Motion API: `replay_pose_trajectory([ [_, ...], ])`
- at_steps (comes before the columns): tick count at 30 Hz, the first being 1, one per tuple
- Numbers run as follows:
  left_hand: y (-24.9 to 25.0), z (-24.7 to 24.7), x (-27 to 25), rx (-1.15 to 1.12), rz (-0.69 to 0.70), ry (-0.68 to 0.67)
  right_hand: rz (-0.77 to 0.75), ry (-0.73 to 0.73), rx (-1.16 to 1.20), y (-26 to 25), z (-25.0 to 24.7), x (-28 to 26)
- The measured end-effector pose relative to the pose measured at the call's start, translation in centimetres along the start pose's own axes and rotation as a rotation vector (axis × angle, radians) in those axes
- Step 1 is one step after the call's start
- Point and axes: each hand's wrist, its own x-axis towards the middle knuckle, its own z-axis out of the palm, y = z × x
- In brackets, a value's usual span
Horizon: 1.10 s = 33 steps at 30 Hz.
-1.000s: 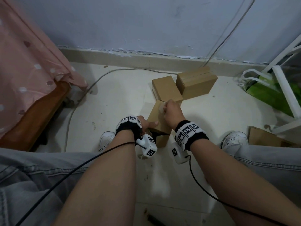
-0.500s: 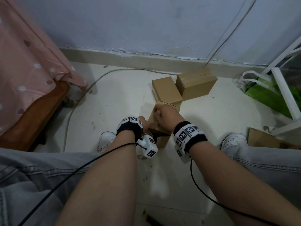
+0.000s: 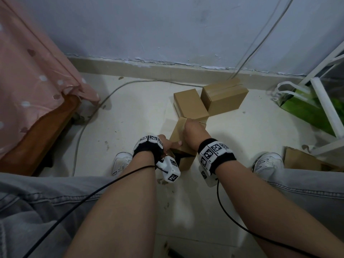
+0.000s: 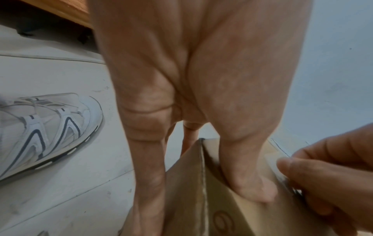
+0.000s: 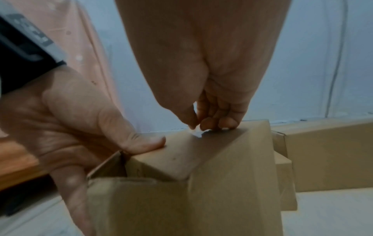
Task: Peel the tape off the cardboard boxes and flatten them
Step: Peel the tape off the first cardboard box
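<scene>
The near cardboard box [image 3: 179,135] stands on the pale floor [image 3: 130,116] between the shoes, its near flaps ajar (inside is dark). The left hand [image 3: 168,143] grips its corner; the right hand [image 3: 193,133] pinches clear tape [image 5: 196,133] at its top edge. Two more boxes [image 3: 208,101] sit behind, near the blue wall [image 3: 167,30].

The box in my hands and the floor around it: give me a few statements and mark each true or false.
1. The left hand holds the box with its thumb on top. True.
2. The right hand pinches a bit of tape at the box's far edge. True.
3. Only one other box stands on the floor. False: two boxes stand near the wall.
4. The held box is already flat. False: it keeps its shape, one end open.
5. The green bag lies left. False: right.
</scene>
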Motion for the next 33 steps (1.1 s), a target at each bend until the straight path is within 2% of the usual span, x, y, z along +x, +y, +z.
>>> replay_pose_trajectory([
  [5, 0.1, 0.0, 0.0, -0.006, -0.028, 0.008, 0.003, 0.047, 0.008, 0.0, -0.2, -0.3],
  [10, 0.3, -0.2, -0.3, -0.028, -0.006, -0.042, -0.070, 0.131, 0.047, -0.2, 0.0, -0.7],
  [18, -0.1, -1.3, 0.1, 0.040, 0.005, -0.050, 0.098, 0.056, 0.163, 2.4, -3.0, 1.6],
  [24, 0.4, -1.2, -0.1, 0.049, 0.020, -0.045, 0.094, 0.005, 0.264, 2.4, -3.7, 1.8],
  [26, 0.4, -1.2, -0.1, 0.051, 0.024, -0.033, 0.053, 0.006, 0.233, 2.4, -3.3, 1.9],
  [29, 0.4, -1.1, 0.0, 0.067, 0.019, -0.032, 0.024, 0.088, 0.179, 3.4, -2.9, 1.9],
  [33, 0.5, -1.0, 0.0, 0.045, 0.018, -0.033, 0.059, 0.136, 0.356, 4.4, -3.0, 2.0],
])
